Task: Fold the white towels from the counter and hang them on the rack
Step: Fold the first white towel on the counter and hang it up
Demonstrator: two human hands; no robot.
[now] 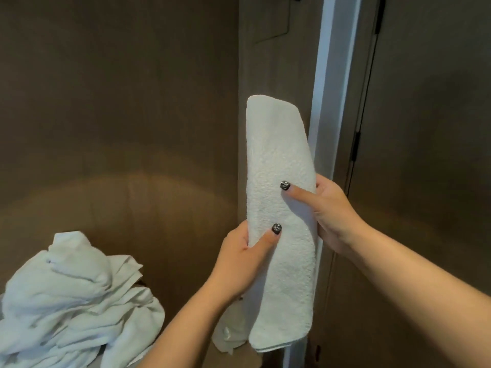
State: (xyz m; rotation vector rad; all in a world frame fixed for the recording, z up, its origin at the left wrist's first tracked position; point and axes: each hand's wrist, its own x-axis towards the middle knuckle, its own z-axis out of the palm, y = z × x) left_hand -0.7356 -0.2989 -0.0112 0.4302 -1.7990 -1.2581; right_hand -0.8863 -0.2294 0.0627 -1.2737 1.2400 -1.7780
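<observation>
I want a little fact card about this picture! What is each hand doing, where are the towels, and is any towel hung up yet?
left hand: grips the folded white towel at its left edge, thumb across the front
right hand: grips the same towel at its right edge, thumb on the front
folded towel: a long strip, drooping over at the top, held up in front of the brown wall
other towels: a crumpled pile of white towels at lower left
rack: not in view
hung yet: none that shows
</observation>
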